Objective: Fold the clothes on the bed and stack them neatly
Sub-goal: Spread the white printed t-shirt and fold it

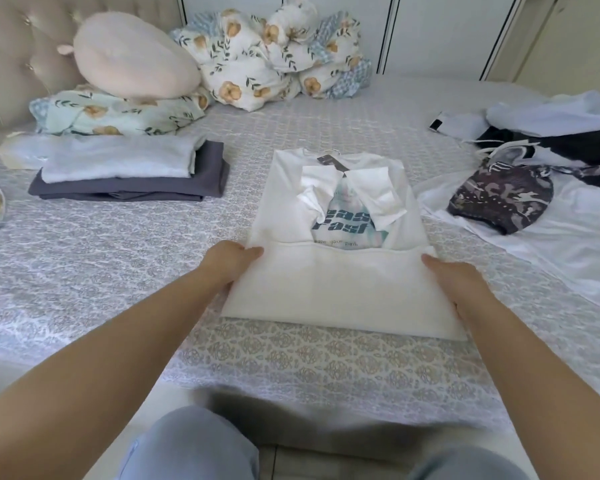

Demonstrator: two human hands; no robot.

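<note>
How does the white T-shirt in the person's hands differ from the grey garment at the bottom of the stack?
The white T-shirt is only half folded, its hem turned up by the left hand and right hand; the grey garment is fully folded and untouched. The T-shirt shows a printed design; the grey garment looks plain. A pale folded garment lies on the grey one; nothing lies on the T-shirt. Both rest on the bed.

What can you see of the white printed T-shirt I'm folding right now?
The white T-shirt lies flat mid-bed on the patterned bedspread, soft knit by its look. Its sleeves are folded inward over a teal graphic with dark lettering; a dark neck label shows at the far end. The near hem is doubled up over the print's lower edge. The left hand and right hand grip that fold's two sides.
</note>
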